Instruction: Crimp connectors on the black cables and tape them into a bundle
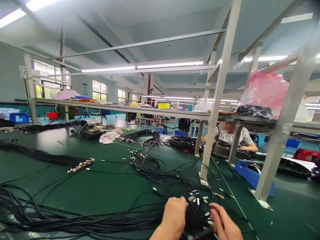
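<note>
A bundle of black cables (197,216) with small silver connector ends sits at the bottom edge of the view, low on the green table (105,190), gathered between the person's two hands. The left hand (175,215) is wrapped around the bundle's left side, fingers curled over it in a firm grasp; the right hand (223,221) closes on the right side, fingers bent around the cables and a few metal tips poking out just above them. From the bundle a thick run of black cables (62,220) trails off to the left along the table's near edge, and a loose tangle of cables (162,175) spreads just beyond the hands — some ends tipped in silver. Farther left lies another long bunch with a row of metal connectors (81,165) at its end, well apart from the hands. A white metal post (215,110) stands on the table just behind the tangle, carrying a shelf (125,107) overhead. Toward the back rest a crumpled pale cloth (110,136) and more cable bundles (150,137). Across the table to the right a co-worker (233,136) in a patterned top sits behind the posts, with a pink plastic bag (266,91) on the shelf above.
</note>
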Demonstrator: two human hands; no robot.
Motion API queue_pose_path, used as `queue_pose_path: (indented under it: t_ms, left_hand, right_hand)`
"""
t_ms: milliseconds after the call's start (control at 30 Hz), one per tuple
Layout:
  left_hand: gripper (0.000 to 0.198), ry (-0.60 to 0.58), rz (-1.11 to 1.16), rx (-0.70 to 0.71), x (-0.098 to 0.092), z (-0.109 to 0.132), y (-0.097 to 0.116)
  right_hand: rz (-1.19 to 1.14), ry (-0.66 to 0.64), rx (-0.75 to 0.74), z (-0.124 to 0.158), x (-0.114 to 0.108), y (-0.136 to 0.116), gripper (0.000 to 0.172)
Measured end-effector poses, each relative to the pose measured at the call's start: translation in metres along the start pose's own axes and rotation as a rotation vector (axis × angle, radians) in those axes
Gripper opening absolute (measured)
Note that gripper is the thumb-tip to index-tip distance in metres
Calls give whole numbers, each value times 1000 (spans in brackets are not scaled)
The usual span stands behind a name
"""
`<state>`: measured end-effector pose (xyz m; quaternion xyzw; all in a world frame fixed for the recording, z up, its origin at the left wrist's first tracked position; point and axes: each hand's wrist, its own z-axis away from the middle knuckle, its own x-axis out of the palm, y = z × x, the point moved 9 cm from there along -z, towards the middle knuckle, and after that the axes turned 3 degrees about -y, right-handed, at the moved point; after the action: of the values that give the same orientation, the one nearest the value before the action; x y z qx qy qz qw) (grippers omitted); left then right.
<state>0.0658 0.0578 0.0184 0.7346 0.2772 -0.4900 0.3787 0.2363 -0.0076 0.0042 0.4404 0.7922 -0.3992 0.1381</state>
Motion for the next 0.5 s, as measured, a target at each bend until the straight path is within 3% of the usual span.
queue_pose_path:
  t_ms: [100, 167, 267, 500]
  left_hand:
    - [36, 71, 20, -124, -7, -2, -24]
    - [34, 77, 55, -99, -8, 1, -26]
    - [32, 59, 109, 8, -3, 9, -14]
    - [42, 88, 195, 277, 15, 22, 31]
  right_hand:
    - [6, -65, 96, -19, -11, 20, 35]
    - [-22, -191, 97, -25, -5, 24, 24]
    - [-69, -359, 74, -24, 11, 18, 12]
    - [-181, -439, 60, -20, 13, -19, 38]
